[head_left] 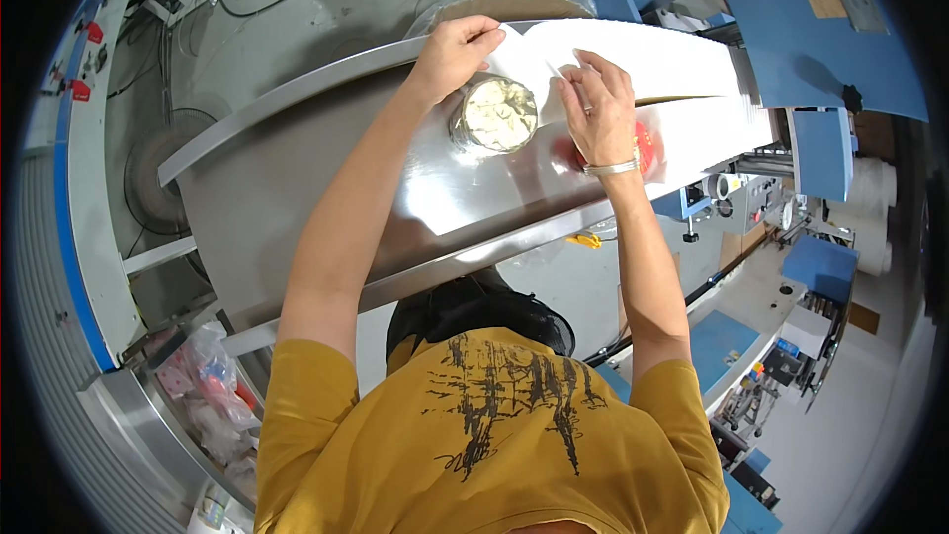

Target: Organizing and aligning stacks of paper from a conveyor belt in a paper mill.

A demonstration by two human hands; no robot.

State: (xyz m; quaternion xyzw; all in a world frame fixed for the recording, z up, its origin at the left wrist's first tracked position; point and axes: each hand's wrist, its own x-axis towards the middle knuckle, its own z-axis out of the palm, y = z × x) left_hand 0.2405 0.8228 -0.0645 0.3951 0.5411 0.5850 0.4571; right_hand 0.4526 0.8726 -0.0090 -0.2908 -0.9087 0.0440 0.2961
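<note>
White sheet [643, 51] at right hand's [603, 114] bent fingers [613, 74]

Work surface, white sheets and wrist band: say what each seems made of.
Work surface: probably satin-finished stainless steel, given its grey sheen and bright reflections.
White sheets: perhaps paper or plastic film, thin-edged; glare hides the finish.
Wrist band: likely polished metal, silvery and shiny.

White sheet material [643, 61], left end lifted, spread across metal table [306, 208]
</note>
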